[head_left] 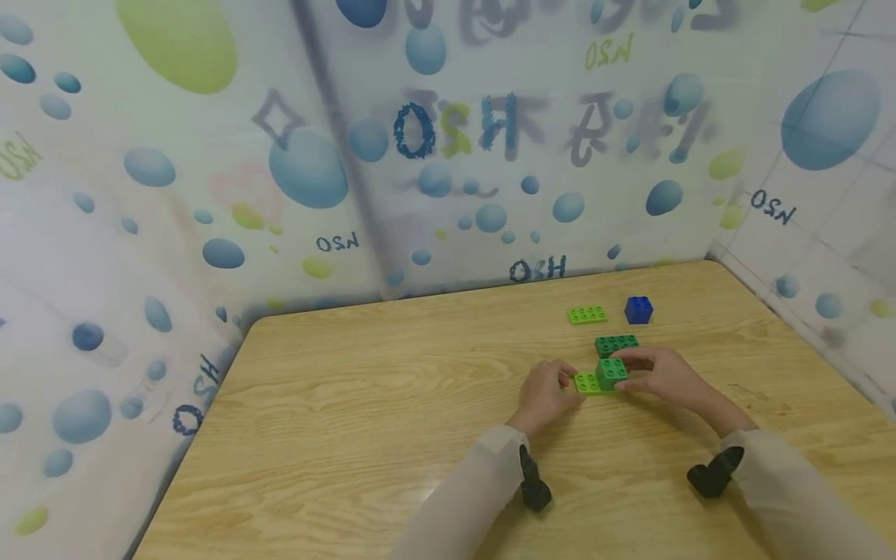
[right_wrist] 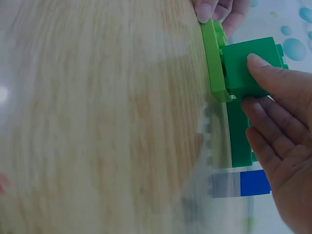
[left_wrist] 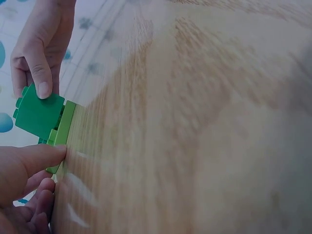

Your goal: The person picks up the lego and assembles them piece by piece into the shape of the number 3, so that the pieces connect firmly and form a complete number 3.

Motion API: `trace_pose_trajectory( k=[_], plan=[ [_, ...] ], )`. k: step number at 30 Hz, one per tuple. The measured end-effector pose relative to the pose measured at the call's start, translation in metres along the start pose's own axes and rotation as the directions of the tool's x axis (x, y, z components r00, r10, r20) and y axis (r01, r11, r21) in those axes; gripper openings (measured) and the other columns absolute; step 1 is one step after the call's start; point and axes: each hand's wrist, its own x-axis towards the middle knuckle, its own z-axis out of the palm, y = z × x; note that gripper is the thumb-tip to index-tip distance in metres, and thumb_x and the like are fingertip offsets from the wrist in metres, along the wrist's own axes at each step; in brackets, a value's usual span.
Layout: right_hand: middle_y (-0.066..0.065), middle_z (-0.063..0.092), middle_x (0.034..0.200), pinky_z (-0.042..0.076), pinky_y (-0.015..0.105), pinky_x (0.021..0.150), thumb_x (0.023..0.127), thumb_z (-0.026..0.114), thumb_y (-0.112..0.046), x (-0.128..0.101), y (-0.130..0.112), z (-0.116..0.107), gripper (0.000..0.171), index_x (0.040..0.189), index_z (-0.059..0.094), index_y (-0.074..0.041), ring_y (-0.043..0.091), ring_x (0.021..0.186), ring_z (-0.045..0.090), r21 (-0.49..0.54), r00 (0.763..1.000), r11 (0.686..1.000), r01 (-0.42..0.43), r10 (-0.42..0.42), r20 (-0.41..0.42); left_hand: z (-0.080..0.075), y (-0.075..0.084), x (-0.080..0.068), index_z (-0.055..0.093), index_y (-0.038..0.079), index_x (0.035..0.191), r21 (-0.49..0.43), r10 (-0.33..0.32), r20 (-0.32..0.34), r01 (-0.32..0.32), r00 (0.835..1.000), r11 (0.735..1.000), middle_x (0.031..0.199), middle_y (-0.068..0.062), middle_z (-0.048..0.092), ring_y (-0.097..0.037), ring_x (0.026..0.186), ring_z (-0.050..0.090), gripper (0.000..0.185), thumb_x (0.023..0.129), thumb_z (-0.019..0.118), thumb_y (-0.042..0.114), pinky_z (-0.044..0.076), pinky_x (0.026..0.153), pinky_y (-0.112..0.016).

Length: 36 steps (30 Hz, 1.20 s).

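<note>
My right hand (head_left: 663,376) pinches a green square building brick (head_left: 612,374) between thumb and fingers. That brick stands over the right part of a light green flat building brick (head_left: 586,383), which lies on the table. In the left wrist view the square brick (left_wrist: 39,112) leans a little against the flat one (left_wrist: 68,119); whether its underside grips the studs is hidden. The flat brick's left end is pinched by my left hand (head_left: 547,393). Just behind both bricks lies a longer dark green brick (head_left: 616,344), partly covered by the right hand in the right wrist view.
Farther back on the wooden table (head_left: 350,404) are a second light green flat brick (head_left: 586,315) and a blue square brick (head_left: 638,310). A patterned curtain (head_left: 490,218) hangs along the table's back edge.
</note>
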Motion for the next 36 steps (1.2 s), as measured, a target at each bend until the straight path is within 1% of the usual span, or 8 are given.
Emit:
trace_pose_trajectory(
  k=[4, 10, 16, 21, 27, 31, 34, 36],
  plan=[
    [0.023, 0.057, 0.114, 0.043, 0.049, 0.084, 0.074, 0.076, -0.03, 0.0017, -0.0006, -0.0008, 0.058, 0.119, 0.058, 0.003, 0.038, 0.104, 0.054, -0.005, 1.0, 1.0, -0.011, 0.011, 0.005, -0.0008, 0.0004, 0.0, 0.064, 0.015, 0.104, -0.002, 0.005, 0.006, -0.005, 1.0, 1.0, 0.08, 0.008, 0.049, -0.004, 0.069, 0.044, 0.03, 0.076, 0.076, 0.02, 0.035, 0.059, -0.019],
    [0.025, 0.056, 0.117, 0.041, 0.051, 0.087, 0.074, 0.076, -0.028, 0.0028, -0.0003, -0.0005, 0.058, 0.118, 0.058, 0.005, 0.04, 0.107, 0.052, -0.003, 1.0, 1.0, -0.005, 0.005, -0.006, -0.0031, 0.0007, 0.002, 0.065, 0.015, 0.101, -0.023, -0.011, 0.003, 0.011, 1.0, 1.0, 0.079, 0.008, 0.051, -0.004, 0.07, 0.046, 0.029, 0.075, 0.076, 0.02, 0.036, 0.06, -0.02],
    [0.026, 0.055, 0.117, 0.04, 0.052, 0.088, 0.074, 0.077, -0.027, 0.0073, -0.0005, -0.001, 0.058, 0.117, 0.058, 0.006, 0.041, 0.108, 0.051, -0.013, 1.0, 1.0, -0.005, 0.006, 0.021, -0.0049, 0.0009, 0.0039, 0.066, 0.016, 0.101, -0.01, -0.037, 0.005, 0.037, 0.999, 0.999, 0.078, 0.009, 0.051, -0.005, 0.07, 0.046, 0.03, 0.073, 0.078, 0.021, 0.037, 0.06, -0.021],
    [0.024, 0.057, 0.114, 0.039, 0.052, 0.089, 0.073, 0.077, -0.025, 0.0068, -0.0002, -0.0021, 0.058, 0.117, 0.058, 0.007, 0.039, 0.107, 0.052, -0.01, 0.999, 1.0, -0.026, 0.026, 0.039, -0.0016, 0.0013, 0.0043, 0.065, 0.016, 0.101, -0.012, -0.03, 0.015, 0.03, 0.999, 0.999, 0.077, 0.009, 0.049, -0.005, 0.069, 0.045, 0.03, 0.074, 0.077, 0.02, 0.036, 0.06, -0.021],
    [0.022, 0.058, 0.11, 0.04, 0.052, 0.088, 0.073, 0.077, -0.021, 0.0073, -0.0018, 0.001, 0.055, 0.115, 0.057, 0.008, 0.036, 0.102, 0.054, -0.045, 0.999, 0.999, 0.029, -0.027, 0.042, -0.0023, -0.0004, 0.004, 0.065, 0.016, 0.101, -0.007, -0.03, 0.029, 0.03, 0.999, 1.0, 0.077, 0.009, 0.048, -0.005, 0.068, 0.043, 0.03, 0.074, 0.077, 0.021, 0.035, 0.059, -0.02],
    [0.017, 0.06, 0.102, 0.043, 0.049, 0.084, 0.072, 0.078, -0.02, 0.0086, -0.0017, 0.0011, 0.052, 0.113, 0.058, 0.006, 0.033, 0.095, 0.056, -0.124, 0.997, 0.99, 0.071, -0.067, 0.037, -0.0026, -0.0003, 0.0055, 0.065, 0.016, 0.101, -0.014, -0.024, 0.037, 0.025, 0.999, 1.0, 0.077, 0.009, 0.049, -0.005, 0.068, 0.044, 0.03, 0.074, 0.077, 0.021, 0.036, 0.06, -0.02],
    [0.013, 0.061, 0.098, 0.045, 0.045, 0.08, 0.071, 0.079, -0.021, 0.0096, -0.0008, -0.0003, 0.051, 0.11, 0.059, 0.005, 0.029, 0.091, 0.057, -0.168, 0.995, 0.981, 0.095, -0.087, 0.055, -0.0028, -0.0002, 0.0057, 0.065, 0.015, 0.1, -0.02, -0.029, 0.044, 0.03, 0.999, 0.999, 0.077, 0.009, 0.049, -0.006, 0.068, 0.044, 0.03, 0.074, 0.077, 0.021, 0.036, 0.06, -0.021],
    [0.012, 0.061, 0.098, 0.046, 0.043, 0.079, 0.071, 0.079, -0.019, 0.0097, 0.0002, -0.003, 0.049, 0.109, 0.059, 0.005, 0.028, 0.091, 0.058, -0.156, 0.992, 0.982, 0.107, -0.095, 0.083, -0.0028, -0.0002, 0.0055, 0.065, 0.015, 0.1, -0.021, -0.034, 0.051, 0.035, 0.998, 0.999, 0.077, 0.009, 0.048, -0.005, 0.068, 0.044, 0.03, 0.074, 0.077, 0.021, 0.035, 0.06, -0.02]
  ],
)
